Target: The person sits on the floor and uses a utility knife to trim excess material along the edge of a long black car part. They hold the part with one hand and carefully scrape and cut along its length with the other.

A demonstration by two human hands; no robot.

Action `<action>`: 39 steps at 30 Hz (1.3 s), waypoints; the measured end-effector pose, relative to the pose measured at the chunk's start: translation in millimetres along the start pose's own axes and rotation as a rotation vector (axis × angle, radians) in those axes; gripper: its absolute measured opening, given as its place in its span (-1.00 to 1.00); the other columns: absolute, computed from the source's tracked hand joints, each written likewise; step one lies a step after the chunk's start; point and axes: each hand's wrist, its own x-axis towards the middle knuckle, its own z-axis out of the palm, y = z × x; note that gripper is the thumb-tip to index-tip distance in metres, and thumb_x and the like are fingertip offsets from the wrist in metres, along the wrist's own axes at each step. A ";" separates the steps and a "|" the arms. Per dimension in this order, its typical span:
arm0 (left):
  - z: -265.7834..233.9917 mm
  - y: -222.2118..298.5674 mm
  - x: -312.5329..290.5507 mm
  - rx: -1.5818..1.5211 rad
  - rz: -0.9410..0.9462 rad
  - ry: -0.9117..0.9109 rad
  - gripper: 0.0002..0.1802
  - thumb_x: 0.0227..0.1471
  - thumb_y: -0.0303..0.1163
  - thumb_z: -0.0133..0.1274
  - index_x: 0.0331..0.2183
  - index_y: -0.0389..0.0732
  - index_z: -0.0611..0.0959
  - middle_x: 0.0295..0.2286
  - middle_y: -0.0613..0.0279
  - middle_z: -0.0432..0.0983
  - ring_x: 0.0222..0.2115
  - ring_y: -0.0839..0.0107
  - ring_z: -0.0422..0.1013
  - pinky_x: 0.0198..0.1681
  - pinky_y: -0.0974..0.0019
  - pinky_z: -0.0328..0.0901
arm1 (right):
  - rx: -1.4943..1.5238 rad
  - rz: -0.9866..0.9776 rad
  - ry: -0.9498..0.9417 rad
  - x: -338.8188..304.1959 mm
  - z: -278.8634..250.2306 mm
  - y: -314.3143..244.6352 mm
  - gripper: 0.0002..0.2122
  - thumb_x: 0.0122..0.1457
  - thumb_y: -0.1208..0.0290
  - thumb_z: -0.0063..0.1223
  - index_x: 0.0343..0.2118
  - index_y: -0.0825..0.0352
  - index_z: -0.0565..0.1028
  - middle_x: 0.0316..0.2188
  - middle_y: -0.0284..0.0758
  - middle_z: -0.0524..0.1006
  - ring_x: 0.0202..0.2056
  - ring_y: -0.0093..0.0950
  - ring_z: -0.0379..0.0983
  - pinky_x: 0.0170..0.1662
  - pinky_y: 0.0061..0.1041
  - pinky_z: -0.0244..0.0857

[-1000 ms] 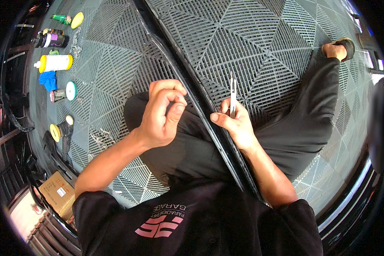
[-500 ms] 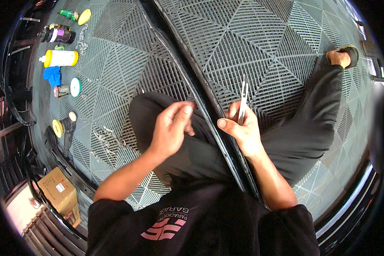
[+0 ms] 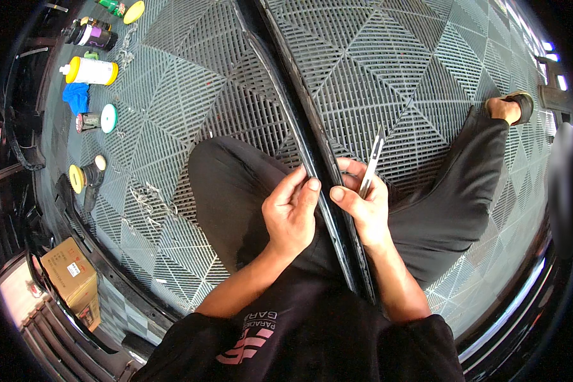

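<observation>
A long, glossy black trim strip (image 3: 294, 95) runs lengthwise between my legs, slanting from the far edge down to my lap. At its left edge, my left hand (image 3: 290, 216) is closed, thumb and fingers pinching the rim. My right hand (image 3: 368, 210) is closed on a slim silver utility knife (image 3: 373, 158), whose blade points away from me. The thumb of that same hand lies against the strip's right edge, with fingers curled beside it. What lies under the left fingertips is hidden.
Grey slatted floor tiles (image 3: 375, 70) lie beneath me. Thin pale scraps (image 3: 151, 202) are scattered at left. Beyond them are a polisher (image 3: 92, 177), a round pad (image 3: 109, 119), a blue cloth (image 3: 76, 97) and a yellow-white bottle (image 3: 90, 70). A cardboard box (image 3: 69, 270) stands lower left.
My left hand has moved right and down onto the strip's left edge, from being raised apart from it. My right hand keeps the knife at the other edge. The view has shifted slightly.
</observation>
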 end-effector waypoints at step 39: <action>0.3 7.5 29.7 -0.227 -0.171 0.094 -0.58 0.30 -0.17 -0.07 -0.46 -0.30 0.58 -0.59 0.42 0.43 -0.56 0.67 0.27 -0.44 0.52 0.20 | -0.059 -0.029 0.077 0.2 9.1 -4.3 -0.50 -0.01 0.67 0.26 0.02 0.45 0.33 -0.28 -0.18 0.58 -0.29 -0.50 0.55 -0.19 -0.54 0.47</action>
